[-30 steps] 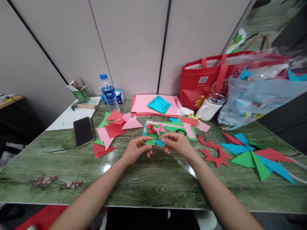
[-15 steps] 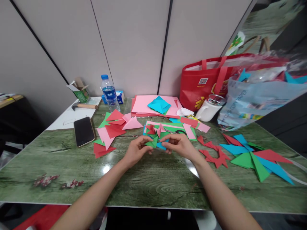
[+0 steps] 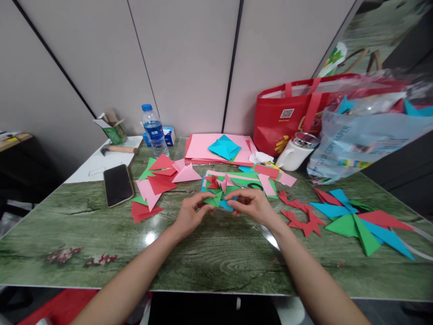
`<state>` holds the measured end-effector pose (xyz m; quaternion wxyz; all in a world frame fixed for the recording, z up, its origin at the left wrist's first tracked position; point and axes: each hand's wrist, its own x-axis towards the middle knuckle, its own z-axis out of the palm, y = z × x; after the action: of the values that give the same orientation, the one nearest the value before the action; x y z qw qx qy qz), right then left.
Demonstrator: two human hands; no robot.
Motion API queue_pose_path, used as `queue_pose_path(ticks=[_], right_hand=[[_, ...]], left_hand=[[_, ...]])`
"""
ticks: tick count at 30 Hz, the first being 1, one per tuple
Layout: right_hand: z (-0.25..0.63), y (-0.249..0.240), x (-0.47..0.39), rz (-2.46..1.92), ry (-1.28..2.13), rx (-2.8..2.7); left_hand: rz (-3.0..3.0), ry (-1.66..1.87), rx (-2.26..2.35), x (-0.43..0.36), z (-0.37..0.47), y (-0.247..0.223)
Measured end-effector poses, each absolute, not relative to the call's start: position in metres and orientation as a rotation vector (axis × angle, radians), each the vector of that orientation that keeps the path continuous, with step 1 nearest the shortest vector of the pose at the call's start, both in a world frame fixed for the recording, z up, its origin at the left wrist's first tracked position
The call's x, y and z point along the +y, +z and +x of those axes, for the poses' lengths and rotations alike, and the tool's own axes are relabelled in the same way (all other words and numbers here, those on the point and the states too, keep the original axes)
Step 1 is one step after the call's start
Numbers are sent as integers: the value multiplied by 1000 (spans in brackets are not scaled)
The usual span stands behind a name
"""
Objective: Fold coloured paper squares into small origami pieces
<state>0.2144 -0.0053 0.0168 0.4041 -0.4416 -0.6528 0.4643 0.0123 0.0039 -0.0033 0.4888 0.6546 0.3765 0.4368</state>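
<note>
My left hand [image 3: 193, 211] pinches a small folded green paper piece [image 3: 215, 199] between thumb and fingers, above the table. Close on its right, my right hand [image 3: 252, 205] has its thumb and fingers pressed together on a small blue paper piece [image 3: 226, 205], which sits against the green one. Just behind the fingers lie a small red folded piece [image 3: 212, 182] and a small pink one [image 3: 226, 183], on a stack of green and pink sheets [image 3: 241, 177]. Black-handled scissors [image 3: 254, 185] rest on that stack, partly hidden.
Folded red, pink and green papers [image 3: 162, 183] lie left, beside a phone [image 3: 118, 185], hammer [image 3: 119, 149] and bottle [image 3: 154, 131]. A red paper ring [image 3: 306, 219] and multicoloured star [image 3: 353, 219] lie right. Behind stand a white mug [image 3: 296, 153], red bag [image 3: 274, 119] and plastic bag [image 3: 358, 140].
The green piece has tilted slightly, and my right fingertips have moved a little left toward it. Both hands keep their grip.
</note>
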Motion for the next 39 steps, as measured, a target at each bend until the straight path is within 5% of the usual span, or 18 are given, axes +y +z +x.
queue_pose_path(ticks=[39], right_hand=[[211, 14, -6, -1083, 1161, -1686]], left_hand=[[1606, 904, 877, 9, 8, -2]])
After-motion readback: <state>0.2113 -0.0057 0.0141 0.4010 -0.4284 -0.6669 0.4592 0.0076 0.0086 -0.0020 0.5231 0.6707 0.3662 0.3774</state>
